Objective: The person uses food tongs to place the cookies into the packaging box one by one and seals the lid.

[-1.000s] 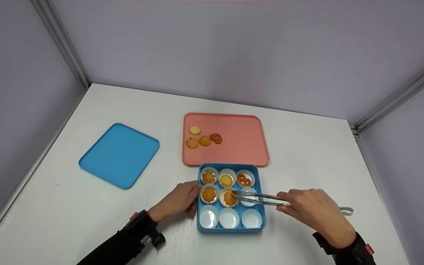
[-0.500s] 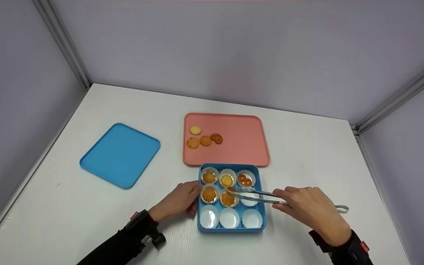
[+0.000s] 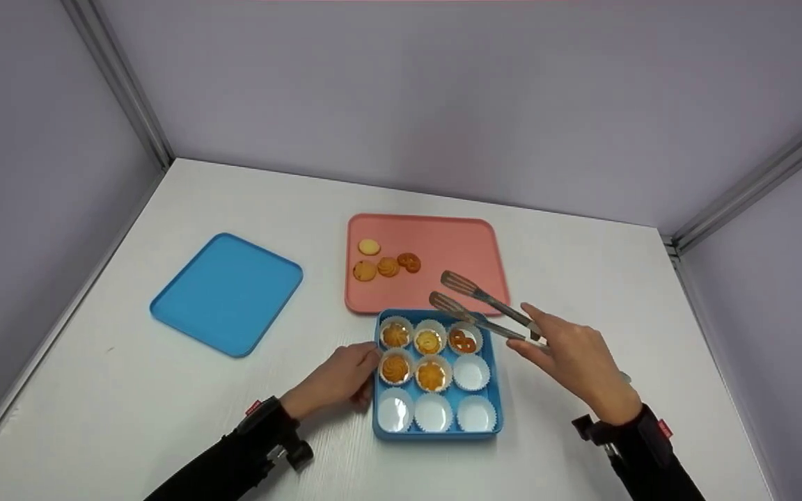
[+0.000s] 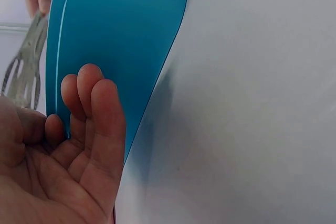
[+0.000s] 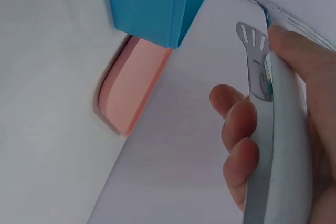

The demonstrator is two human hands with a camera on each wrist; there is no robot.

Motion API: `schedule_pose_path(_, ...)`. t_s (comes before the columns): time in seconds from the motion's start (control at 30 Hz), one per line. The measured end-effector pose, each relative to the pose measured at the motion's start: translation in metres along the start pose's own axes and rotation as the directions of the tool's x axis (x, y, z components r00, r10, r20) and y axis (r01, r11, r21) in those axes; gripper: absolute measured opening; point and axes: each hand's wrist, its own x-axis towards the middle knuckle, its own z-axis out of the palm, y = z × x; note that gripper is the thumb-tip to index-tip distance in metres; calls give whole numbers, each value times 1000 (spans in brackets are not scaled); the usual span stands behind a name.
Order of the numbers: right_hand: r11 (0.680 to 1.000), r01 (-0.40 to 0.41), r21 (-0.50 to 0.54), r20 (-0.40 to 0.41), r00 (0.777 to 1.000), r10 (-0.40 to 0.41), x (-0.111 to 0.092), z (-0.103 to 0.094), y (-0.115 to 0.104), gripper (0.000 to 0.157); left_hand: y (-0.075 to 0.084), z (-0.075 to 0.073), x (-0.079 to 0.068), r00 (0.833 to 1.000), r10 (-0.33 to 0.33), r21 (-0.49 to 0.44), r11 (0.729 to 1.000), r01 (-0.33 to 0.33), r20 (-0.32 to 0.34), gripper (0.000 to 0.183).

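My left hand (image 3: 342, 376) pinches the left rim of a deep blue box (image 3: 436, 435); in the left wrist view its other fingers lie along the outer wall (image 4: 126, 30). White paper cups line the box. The back row and two middle-row cups hold cookies, among them a swirled cookie (image 3: 395, 368), a flower-shaped cookie (image 3: 431, 376) and a pretzel (image 3: 461, 340). The middle-right cup (image 3: 471, 372) and the front row hold nothing. Metal tongs (image 3: 505, 309) with slotted ends are gripped in my right hand (image 3: 575, 355). Their ends stand apart, above the box's back edge and the pink tray, with nothing between.
Behind the box lies a pink tray (image 3: 457, 243) with a pale round cookie (image 3: 369, 247), a speckled cookie (image 3: 365, 271), a swirl cookie (image 3: 388, 266) and a pretzel (image 3: 409, 262). A flat blue tray (image 3: 227, 296) lies to the left. Grey panels stand behind and beside the table.
The tongs have let go of the flower-shaped cookie in the centre cup, spread apart and risen toward the pink tray. My left hand has stayed at the box.
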Motion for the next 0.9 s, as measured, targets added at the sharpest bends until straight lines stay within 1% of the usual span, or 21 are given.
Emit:
schedule_pose_path(0.1, 998, -64, 3, -3, 998, 64, 14, 11, 9, 55, 0, 0, 0, 1000, -3, 0, 1000, 3, -3, 35)
schedule_pose_path(0.2, 992, -122, 13, 15, 992, 122, 29, 20, 16, 54, -1, 0, 0, 1000, -10, -7, 1000, 10, -1, 35)
schedule_pose_path(0.33, 984, -178, 18, 76, 981, 176, 46, 32, 21, 55, -1, 0, 0, 1000, -26, -20, 999, 26, 4, 35)
schedule_pose_path(0.37, 982, -188, 13, 92, 978, 186, 50, 35, 21, 55, -1, 0, 0, 1000, -22, -20, 1000, 22, 3, 35)
schedule_pose_path(0.47, 979, -203, -6, 130, 971, 202, 60, 44, 21, 52, -2, 1, 1, 1000, -17, -18, 1000, 17, 4, 35)
schedule_pose_path(0.63, 977, -214, -15, 160, 964, 213, 73, 55, 18, 48, -4, 1, 2, 1000, -9, -26, 1000, 10, 15, 35)
schedule_pose_path(0.8, 969, -246, -10, 204, 948, 243, 83, 62, 15, 51, -4, 1, 1, 1000, -6, -37, 999, 7, 16, 36)
schedule_pose_path(0.9, 965, -261, 4, 219, 942, 254, 88, 65, 12, 52, -3, 2, 1, 1000, -6, -24, 1000, 6, 8, 36)
